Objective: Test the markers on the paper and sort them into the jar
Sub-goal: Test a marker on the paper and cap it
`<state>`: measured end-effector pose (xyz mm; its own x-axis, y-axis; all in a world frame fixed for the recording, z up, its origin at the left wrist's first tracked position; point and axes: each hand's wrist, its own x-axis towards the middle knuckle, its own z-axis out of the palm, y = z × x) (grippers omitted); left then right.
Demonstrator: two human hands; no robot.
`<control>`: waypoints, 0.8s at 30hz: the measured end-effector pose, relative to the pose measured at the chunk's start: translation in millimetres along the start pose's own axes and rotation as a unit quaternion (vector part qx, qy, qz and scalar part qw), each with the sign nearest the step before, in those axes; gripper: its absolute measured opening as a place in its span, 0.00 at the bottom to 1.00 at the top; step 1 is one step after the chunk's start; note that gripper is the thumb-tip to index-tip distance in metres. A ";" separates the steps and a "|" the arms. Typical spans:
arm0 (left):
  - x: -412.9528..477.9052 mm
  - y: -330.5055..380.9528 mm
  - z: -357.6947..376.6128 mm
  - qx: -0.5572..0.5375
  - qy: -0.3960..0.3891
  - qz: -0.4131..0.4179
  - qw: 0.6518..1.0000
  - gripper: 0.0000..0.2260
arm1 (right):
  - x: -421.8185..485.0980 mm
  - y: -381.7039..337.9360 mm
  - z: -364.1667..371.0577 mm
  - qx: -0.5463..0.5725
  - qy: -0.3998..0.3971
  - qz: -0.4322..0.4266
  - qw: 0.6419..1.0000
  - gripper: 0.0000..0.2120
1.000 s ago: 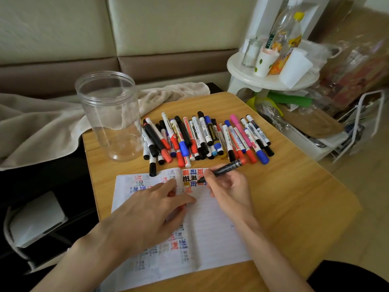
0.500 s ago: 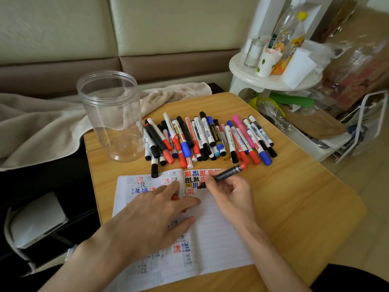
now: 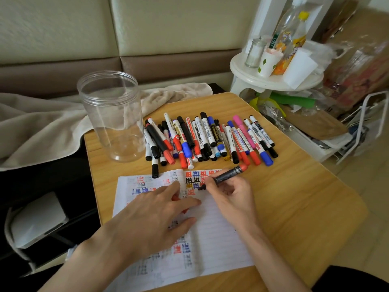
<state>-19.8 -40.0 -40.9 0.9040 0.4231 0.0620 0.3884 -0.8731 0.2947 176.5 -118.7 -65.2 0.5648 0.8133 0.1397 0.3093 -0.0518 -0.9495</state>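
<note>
Head view: left hand [image 3: 151, 216] spreads fingers flat to steady paper [image 3: 221, 239]; right hand [image 3: 231, 197] pinches marker [image 3: 227, 175] for testing.

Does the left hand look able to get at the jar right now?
Probably yes: the left hand rests flat on the paper, and only bare table lies between it and the jar; the markers sit further right.

clear glossy plastic jar [image 3: 111, 116], wood-grain table [image 3: 294, 197], perhaps laminate

Marker pile [image 3: 208, 140] crowds table [image 3: 294, 199] beside open-mouthed jar [image 3: 111, 114].
</note>
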 end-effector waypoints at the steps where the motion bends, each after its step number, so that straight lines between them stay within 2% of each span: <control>1: 0.1 0.2 -0.4 0.000 0.000 0.000 1.000 0.21 | 0.0 -0.7 0.2 0.001 -0.003 0.000 1.000 0.10; 6: 0.2 -0.6 0.8 0.002 0.006 0.002 1.000 0.22 | -1.3 -1.7 0.6 -0.014 -0.029 0.000 1.000 0.09; 14: -0.1 -0.9 0.3 0.002 0.005 0.006 1.000 0.22 | -1.4 -1.5 -1.5 0.000 -0.014 0.001 1.000 0.08; 20: 0.5 -0.3 -0.5 0.003 -0.001 0.001 1.000 0.23 | -2.7 -2.8 -0.5 -0.011 -0.046 -0.006 0.999 0.09; 24: 0.8 -0.5 -0.1 0.007 -0.004 0.000 1.000 0.23 | -2.1 -0.4 0.7 -0.014 -0.030 0.004 0.999 0.09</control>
<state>-19.3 -39.2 -40.9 0.9053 0.4215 0.0534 0.3912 -0.8760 0.2820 174.7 -120.0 -65.3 0.5198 0.8466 0.1146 0.3267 -0.0730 -0.9423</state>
